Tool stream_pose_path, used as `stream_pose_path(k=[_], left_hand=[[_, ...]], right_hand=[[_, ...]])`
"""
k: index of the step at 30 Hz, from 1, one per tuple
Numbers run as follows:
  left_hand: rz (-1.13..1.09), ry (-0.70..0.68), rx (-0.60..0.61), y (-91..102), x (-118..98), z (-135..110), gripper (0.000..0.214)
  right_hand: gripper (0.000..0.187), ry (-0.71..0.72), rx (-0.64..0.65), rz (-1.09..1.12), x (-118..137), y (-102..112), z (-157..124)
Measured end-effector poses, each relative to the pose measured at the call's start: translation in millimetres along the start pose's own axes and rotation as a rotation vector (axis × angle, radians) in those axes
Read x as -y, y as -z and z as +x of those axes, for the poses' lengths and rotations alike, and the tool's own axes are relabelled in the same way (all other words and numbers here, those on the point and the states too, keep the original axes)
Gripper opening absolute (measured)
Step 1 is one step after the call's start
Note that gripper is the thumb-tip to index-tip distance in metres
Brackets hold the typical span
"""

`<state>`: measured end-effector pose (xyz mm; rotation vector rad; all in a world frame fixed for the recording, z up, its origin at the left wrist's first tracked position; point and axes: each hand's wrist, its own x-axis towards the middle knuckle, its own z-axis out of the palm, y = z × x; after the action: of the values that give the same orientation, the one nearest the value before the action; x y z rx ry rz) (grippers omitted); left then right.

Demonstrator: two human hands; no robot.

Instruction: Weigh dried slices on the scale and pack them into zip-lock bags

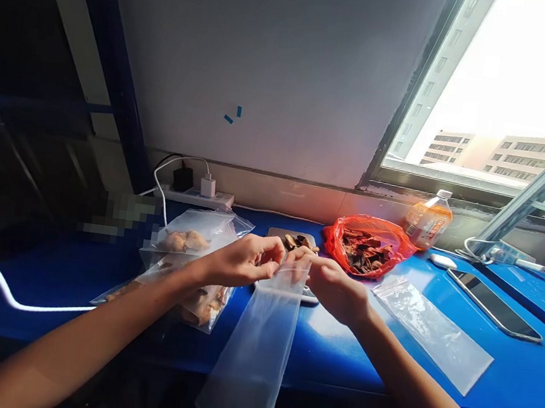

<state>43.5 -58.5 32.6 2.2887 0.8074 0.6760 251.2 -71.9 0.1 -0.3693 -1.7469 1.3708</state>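
Observation:
A clear plastic bag point(259, 343) hangs from my two hands, its lower end reaching past the table's front edge. My left hand point(252, 258) pinches the bag's top edge between thumb and curled fingers. On the other side of the mouth, my right hand point(335, 284) has its fingertips at the rim, partly seen through the film. Just behind my hands sits a small scale point(276, 233), partly hidden by them, with dried brown slices point(300, 242) on top. No contents show inside the bag.
Filled clear bags of dried pieces point(184, 240) are piled at left. A red plastic bag point(331, 235) holds dark dried pieces, near an orange drink bottle point(429, 221). At right lie another clear bag point(436, 332) and a phone point(495, 303). A power strip point(222, 201) stands behind.

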Motion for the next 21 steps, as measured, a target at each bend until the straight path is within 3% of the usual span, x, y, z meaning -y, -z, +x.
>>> stream_pose_path(k=[7,12,17,19,21], left_hand=[[-0.323,0.054,0.189,-2.7,3,3,0.012],[-0.178,0.125,0.049,9.8,1,5,0.026],[-0.037,0.187,-0.072,26.1,-13,6,0.028],[0.049,0.146,-0.173,36.5,-24,8,0.032],[0.165,0.076,-0.307,50.0,-39,9,0.045]], right_hand=[[0.034,-0.056,-0.162,0.015,2,11,-4],[0.042,0.022,-0.122,-0.102,10,30,-5],[0.04,0.027,0.123,-0.38,20,19,-5],[0.028,0.093,0.079,-0.502,27,6,-2],[0.019,0.227,-0.076,-0.534,38,-5,3]])
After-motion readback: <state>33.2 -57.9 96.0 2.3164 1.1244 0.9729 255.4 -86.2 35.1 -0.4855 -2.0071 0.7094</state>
